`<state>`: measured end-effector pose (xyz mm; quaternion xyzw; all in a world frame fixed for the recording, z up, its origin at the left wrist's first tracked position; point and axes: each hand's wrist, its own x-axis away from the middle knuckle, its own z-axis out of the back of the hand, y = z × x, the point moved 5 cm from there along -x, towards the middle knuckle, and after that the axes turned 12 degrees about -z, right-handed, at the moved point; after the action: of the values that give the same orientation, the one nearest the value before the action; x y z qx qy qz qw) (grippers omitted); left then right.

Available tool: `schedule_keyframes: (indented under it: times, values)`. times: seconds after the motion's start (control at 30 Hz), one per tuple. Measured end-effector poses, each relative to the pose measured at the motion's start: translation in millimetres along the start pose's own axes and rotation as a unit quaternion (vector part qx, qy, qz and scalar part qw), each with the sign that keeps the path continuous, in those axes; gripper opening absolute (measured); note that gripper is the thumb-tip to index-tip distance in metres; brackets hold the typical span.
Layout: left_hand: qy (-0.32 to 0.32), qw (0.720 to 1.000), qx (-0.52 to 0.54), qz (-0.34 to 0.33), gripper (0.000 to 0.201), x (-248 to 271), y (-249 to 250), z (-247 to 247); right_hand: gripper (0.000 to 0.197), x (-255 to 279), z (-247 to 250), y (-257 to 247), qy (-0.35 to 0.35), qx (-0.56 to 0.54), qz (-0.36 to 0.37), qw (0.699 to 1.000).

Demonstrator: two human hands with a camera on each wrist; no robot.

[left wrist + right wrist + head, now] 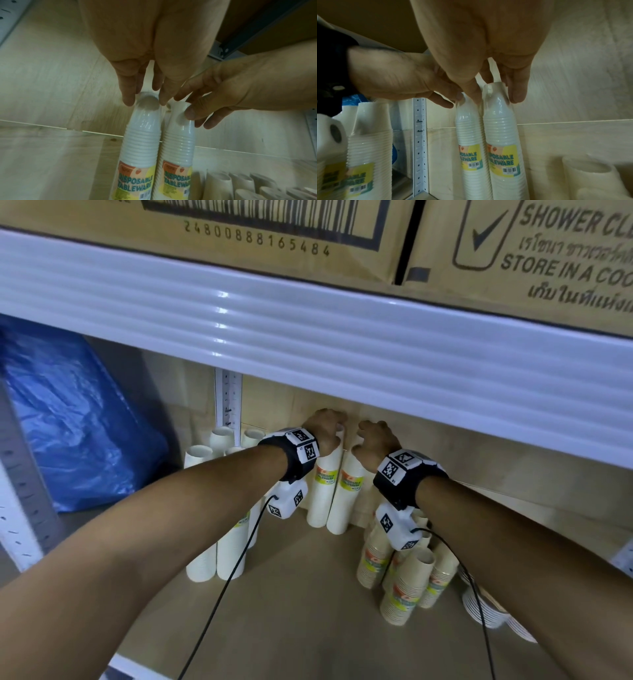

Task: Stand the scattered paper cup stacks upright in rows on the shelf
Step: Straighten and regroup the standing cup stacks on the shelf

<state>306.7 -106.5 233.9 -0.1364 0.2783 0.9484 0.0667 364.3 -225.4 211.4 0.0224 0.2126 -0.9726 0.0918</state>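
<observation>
Two plastic-wrapped white cup stacks with "Disposable Tableware" labels stand upright, side by side, against the back wall of the wooden shelf. My left hand grips the top of the left stack with curled fingers. Just beside it, my right hand pinches the top of the right stack. The two stacks touch each other along their length, and both bases rest on the shelf.
More upright wrapped stacks stand at the left near a perforated post. A cluster of leaning cup stacks and piled white plates sit at the right. The white upper shelf beam hangs low overhead. A blue plastic bag lies far left.
</observation>
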Motion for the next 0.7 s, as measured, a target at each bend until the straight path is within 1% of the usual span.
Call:
schedule_keyframes:
  times: [0.13, 0.2, 0.27, 0.37, 0.47, 0.57, 0.7]
  values:
    - [0.013, 1.000, -0.003, -0.006, 0.047, 3.4, 2.9, 7.5, 0.053, 7.7, 7.2, -1.6, 0.007, 0.006, 0.001, 1.000]
    - [0.018, 1.000, -0.009, -0.011, 0.046, 4.5, 3.7, 11.4, 0.055, 14.6, 13.5, -5.1, 0.022, 0.010, 0.003, 1.000]
    - [0.017, 1.000, -0.012, -0.013, 0.049, 8.1, 4.9, 15.1, 0.053, 22.6, 20.3, -9.7, 0.035, 0.019, 0.012, 0.999]
    - [0.020, 1.000, -0.019, -0.014, 0.051, 16.8, 6.4, 23.7, 0.048, 37.2, 29.6, -19.4, 0.053, 0.020, 0.045, 0.997]
    - [0.016, 0.999, -0.036, -0.020, 0.052, 27.0, 9.9, 37.0, 0.047, 44.1, 32.3, -30.1, 0.059, 0.024, 0.053, 0.997]
    - [0.011, 0.997, -0.077, -0.021, 0.048, 40.1, 14.4, 55.8, 0.046, 55.5, 30.9, -44.2, 0.047, 0.027, 0.068, 0.996]
    - [0.029, 0.993, -0.116, -0.014, 0.041, 62.9, 11.8, 84.5, 0.042, 73.2, 26.9, -70.9, 0.048, 0.021, 0.114, 0.992]
